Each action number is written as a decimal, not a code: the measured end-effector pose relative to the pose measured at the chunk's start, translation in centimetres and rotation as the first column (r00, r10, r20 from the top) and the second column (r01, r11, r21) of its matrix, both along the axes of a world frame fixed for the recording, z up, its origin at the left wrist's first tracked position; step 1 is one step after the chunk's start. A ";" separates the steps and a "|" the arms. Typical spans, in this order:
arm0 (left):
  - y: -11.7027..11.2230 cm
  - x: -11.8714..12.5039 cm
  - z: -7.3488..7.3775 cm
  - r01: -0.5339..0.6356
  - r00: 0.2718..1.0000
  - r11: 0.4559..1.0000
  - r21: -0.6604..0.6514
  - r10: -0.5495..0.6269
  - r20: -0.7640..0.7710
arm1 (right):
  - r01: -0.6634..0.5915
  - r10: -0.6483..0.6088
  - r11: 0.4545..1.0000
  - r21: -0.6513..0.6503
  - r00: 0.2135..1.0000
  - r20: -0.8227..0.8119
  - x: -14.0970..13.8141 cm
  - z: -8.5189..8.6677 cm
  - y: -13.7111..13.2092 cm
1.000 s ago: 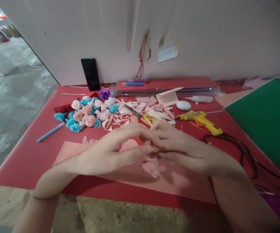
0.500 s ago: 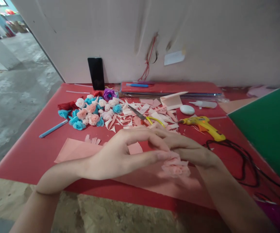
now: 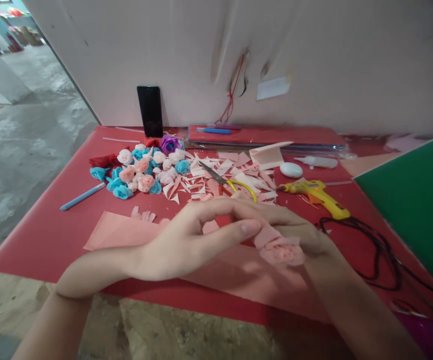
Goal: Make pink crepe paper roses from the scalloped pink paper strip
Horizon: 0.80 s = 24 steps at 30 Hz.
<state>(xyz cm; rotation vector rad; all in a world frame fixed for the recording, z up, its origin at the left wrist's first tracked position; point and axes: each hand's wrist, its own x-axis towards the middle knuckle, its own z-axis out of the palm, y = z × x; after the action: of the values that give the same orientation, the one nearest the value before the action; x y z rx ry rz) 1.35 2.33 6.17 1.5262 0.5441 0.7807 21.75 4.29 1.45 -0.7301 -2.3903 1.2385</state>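
Note:
A pale pink crepe paper rose [image 3: 283, 251] is between my two hands above the front of the table, its layered petals turned toward me. My left hand [image 3: 189, 240] reaches across from the left, with thumb and curved fingers closing at the rose's base. My right hand [image 3: 295, 225] is behind the flower, its fingers bent inward around the base and partly covered by my left hand. Beneath them lies a sheet of pink crepe paper [image 3: 231, 277]. Just beyond my fingers are yellow-handled scissors [image 3: 220, 179], resting on pink paper scraps [image 3: 197, 186].
Finished paper roses [image 3: 141, 170] in blue, pink, white, red and purple lie in a heap at left. A blue pen [image 3: 83, 196] is beside them. At right are a yellow glue gun [image 3: 317, 195], its black cord [image 3: 379, 250] and a green board [image 3: 415, 200]. A phone [image 3: 150, 111] leans against the wall.
The rose has shifted slightly right and up, its petals turned more toward me. My left thumb has moved back from over the petals to the flower's base.

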 end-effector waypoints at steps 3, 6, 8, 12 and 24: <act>0.1 0.0 0.0 0.005 1.000 1.000 -0.006 -0.005 -0.014 | 0.038 -0.047 0.995 -0.092 0.994 -0.101 0.2 -0.5 0.1; 0.2 0.0 0.0 0.007 1.000 1.000 -0.010 -0.007 -0.023 | 0.017 -0.040 0.989 -0.147 0.988 -0.151 0.3 -0.7 0.2; 0.2 0.0 -0.1 0.002 1.000 1.000 0.000 -0.002 -0.021 | 0.008 -0.039 0.986 -0.168 0.983 -0.180 0.2 -0.5 0.2; 0.3 -0.1 -0.2 0.000 1.000 0.999 0.033 0.001 -0.015 | 0.005 -0.038 0.980 -0.200 0.986 -0.162 0.1 -0.3 0.0; 1.4 -0.1 -1.1 -0.136 0.968 0.990 -0.023 0.138 0.208 | 0.091 -0.126 0.984 -0.150 0.960 -0.249 -0.7 0.2 -0.1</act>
<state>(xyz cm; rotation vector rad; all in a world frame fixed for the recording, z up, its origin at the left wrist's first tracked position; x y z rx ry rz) 1.26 3.76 5.04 1.3883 0.4987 1.0318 21.07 4.21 1.68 -0.6838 -2.0454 1.3712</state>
